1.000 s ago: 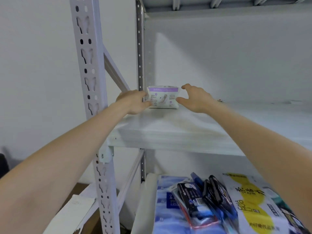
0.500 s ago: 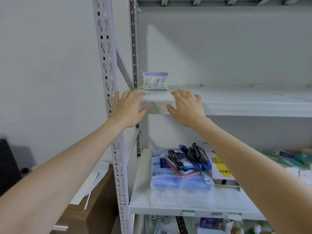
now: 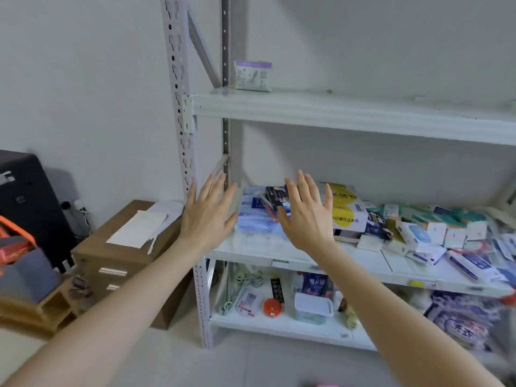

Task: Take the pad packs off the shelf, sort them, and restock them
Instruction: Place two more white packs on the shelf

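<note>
pad pack (image 3: 252, 76) stands on the upper shelf (image 3: 335, 113), top centre; my left hand (image 3: 208, 216) and right hand (image 3: 305, 219) hover mid-frame, fingers spread, empty.

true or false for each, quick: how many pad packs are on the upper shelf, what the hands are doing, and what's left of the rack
1. One pad pack stands on the upper shelf. True.
2. The left hand grips that pack. False: it is open and empty, below the upper shelf.
3. The right hand is open, fingers spread. True.
4. The pack sits at the shelf's right end. False: it is at the left end, by the post.
5. A wooden cabinet stands left of the rack. True.
</note>
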